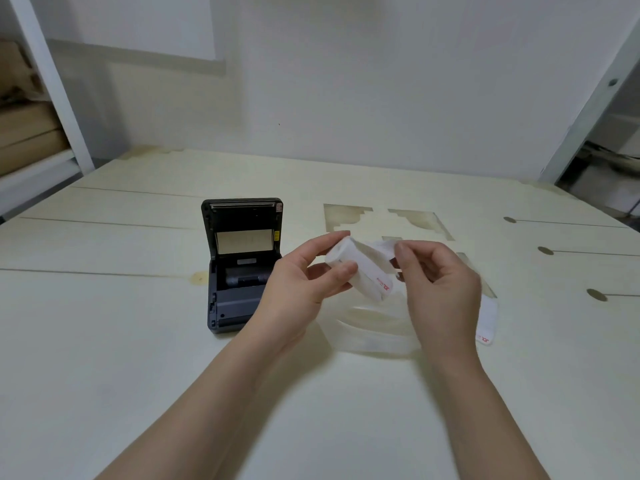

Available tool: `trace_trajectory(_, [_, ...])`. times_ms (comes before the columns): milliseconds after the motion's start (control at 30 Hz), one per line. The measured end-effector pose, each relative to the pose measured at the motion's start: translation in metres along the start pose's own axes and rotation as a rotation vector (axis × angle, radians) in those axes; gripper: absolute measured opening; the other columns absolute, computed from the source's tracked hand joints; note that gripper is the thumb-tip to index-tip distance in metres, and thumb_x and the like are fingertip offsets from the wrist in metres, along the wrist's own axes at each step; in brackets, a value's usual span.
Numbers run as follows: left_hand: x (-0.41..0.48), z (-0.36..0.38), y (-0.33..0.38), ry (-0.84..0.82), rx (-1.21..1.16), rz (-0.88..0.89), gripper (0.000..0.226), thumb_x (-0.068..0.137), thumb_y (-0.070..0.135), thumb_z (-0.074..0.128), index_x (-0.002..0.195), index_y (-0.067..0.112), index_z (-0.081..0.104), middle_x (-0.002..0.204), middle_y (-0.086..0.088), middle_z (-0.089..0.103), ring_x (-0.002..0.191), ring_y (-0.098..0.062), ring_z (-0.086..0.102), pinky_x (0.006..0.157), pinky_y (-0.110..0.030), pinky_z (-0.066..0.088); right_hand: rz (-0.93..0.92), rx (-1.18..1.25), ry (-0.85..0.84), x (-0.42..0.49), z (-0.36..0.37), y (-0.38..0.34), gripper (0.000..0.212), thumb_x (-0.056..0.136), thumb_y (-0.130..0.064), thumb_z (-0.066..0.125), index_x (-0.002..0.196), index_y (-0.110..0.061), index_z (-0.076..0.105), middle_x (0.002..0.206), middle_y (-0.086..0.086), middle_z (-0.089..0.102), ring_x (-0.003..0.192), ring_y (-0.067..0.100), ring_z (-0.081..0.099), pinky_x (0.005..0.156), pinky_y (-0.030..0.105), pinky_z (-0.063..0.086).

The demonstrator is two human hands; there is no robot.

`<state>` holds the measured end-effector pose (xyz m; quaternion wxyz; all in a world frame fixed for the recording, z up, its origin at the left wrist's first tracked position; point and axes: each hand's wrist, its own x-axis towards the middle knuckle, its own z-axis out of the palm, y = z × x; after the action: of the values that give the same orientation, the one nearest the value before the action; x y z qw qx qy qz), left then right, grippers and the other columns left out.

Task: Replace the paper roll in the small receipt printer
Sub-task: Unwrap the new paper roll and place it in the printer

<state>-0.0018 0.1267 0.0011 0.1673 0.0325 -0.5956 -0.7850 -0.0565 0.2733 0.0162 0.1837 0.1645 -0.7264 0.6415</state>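
Note:
A small dark receipt printer [239, 271] stands on the pale wooden table with its lid tipped up and its paper bay showing. To its right, above the table, my left hand [304, 275] grips a white paper roll [363, 271] with small red print near one end. My right hand [440, 282] pinches the loose end of that roll's paper, pulled up beside it. A second white roll or strip with red print [486, 320] lies on the table, partly hidden behind my right hand.
A clear plastic wrapper [370, 330] lies on the table under my hands. The tabletop [138, 341] has cut-out shapes and slots at the right. White shelf posts stand at the far left and far right, with cardboard boxes [27, 133] at left.

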Motion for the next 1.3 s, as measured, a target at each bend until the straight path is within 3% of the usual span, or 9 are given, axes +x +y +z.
trace_trajectory(133, [0.000,0.002,-0.001,-0.019,-0.002,0.012,0.036,0.087,0.000,0.065,0.122,0.011,0.062,0.112,-0.006,0.071,0.093,-0.015,0.070,0.088,-0.034,0.057,0.046,0.078,-0.081,0.001,-0.004,-0.002,0.017,0.090,-0.016,0.067,0.078,-0.027,0.070,0.069,-0.016,0.073,0.066,0.003,0.068,0.065,0.015,0.051])
trace_trajectory(333, [0.000,-0.004,0.000,0.030,0.003,0.036,0.032,0.089,0.005,0.064,0.120,0.012,0.059,0.083,0.016,0.075,0.085,-0.008,0.071,0.087,-0.034,0.058,-0.330,-0.216,-0.232,-0.006,0.004,0.002,0.012,0.086,-0.007,0.070,0.081,-0.017,0.074,0.089,-0.013,0.074,0.092,0.014,0.065,0.072,0.027,0.051])
trace_trajectory(433, [0.000,-0.002,-0.001,0.028,-0.016,0.032,0.028,0.089,0.003,0.065,0.115,0.013,0.059,0.088,0.012,0.073,0.085,-0.010,0.070,0.086,-0.034,0.058,-0.425,-0.246,-0.228,-0.004,0.002,0.008,0.009,0.085,-0.007,0.069,0.081,-0.014,0.074,0.092,-0.008,0.073,0.094,0.017,0.064,0.074,0.038,0.053])
trace_trajectory(567, [-0.001,-0.003,-0.001,-0.048,0.024,0.047,0.029,0.090,0.006,0.064,0.116,0.019,0.060,0.094,0.017,0.065,0.085,-0.010,0.068,0.085,-0.035,0.059,-0.505,-0.280,-0.222,-0.003,0.000,0.008,0.009,0.085,-0.006,0.068,0.081,-0.012,0.073,0.089,-0.005,0.073,0.091,0.017,0.064,0.076,0.032,0.051])
trace_trajectory(733, [0.000,-0.007,-0.004,-0.092,0.201,0.125,0.024,0.082,0.021,0.071,0.102,0.030,0.063,0.116,-0.019,0.060,0.105,-0.032,0.062,0.089,-0.041,0.057,-0.031,-0.047,-0.155,-0.005,0.001,-0.003,0.013,0.091,-0.015,0.064,0.082,-0.021,0.071,0.078,-0.009,0.074,0.076,0.007,0.067,0.068,0.015,0.048])
trace_trajectory(833, [0.000,-0.008,-0.005,-0.072,0.343,0.187,0.024,0.078,0.026,0.072,0.095,0.038,0.061,0.111,-0.012,0.056,0.103,-0.025,0.056,0.084,-0.037,0.053,0.218,0.190,-0.030,0.000,-0.003,-0.005,0.014,0.095,-0.015,0.058,0.084,-0.020,0.066,0.070,-0.009,0.075,0.068,0.004,0.069,0.065,0.019,0.053])
trace_trajectory(1000, [0.001,-0.017,0.000,-0.061,0.361,0.276,0.028,0.078,0.010,0.073,0.092,0.032,0.062,0.104,0.002,0.050,0.095,-0.013,0.053,0.071,-0.022,0.049,-0.018,-0.450,0.044,0.002,-0.009,0.011,0.010,0.089,-0.017,0.064,0.083,-0.019,0.071,0.079,-0.007,0.071,0.079,0.016,0.065,0.071,0.033,0.050])
trace_trajectory(1167, [0.002,-0.024,0.004,-0.007,0.379,0.277,0.030,0.078,0.013,0.075,0.091,0.036,0.062,0.108,-0.002,0.053,0.101,-0.021,0.057,0.070,-0.020,0.047,-0.069,-0.888,-0.362,-0.003,-0.002,0.017,0.011,0.087,-0.023,0.068,0.082,-0.026,0.078,0.092,-0.008,0.074,0.100,0.023,0.054,0.085,0.036,0.041])
trace_trajectory(1300, [0.000,-0.027,0.006,0.020,0.376,0.285,0.028,0.077,0.016,0.074,0.092,0.035,0.061,0.111,-0.005,0.054,0.104,-0.025,0.059,0.072,-0.019,0.048,0.013,-1.079,-0.606,-0.006,-0.001,0.017,0.038,0.094,-0.040,0.049,0.074,-0.021,0.075,0.080,-0.004,0.074,0.096,0.023,0.056,0.085,0.036,0.035])
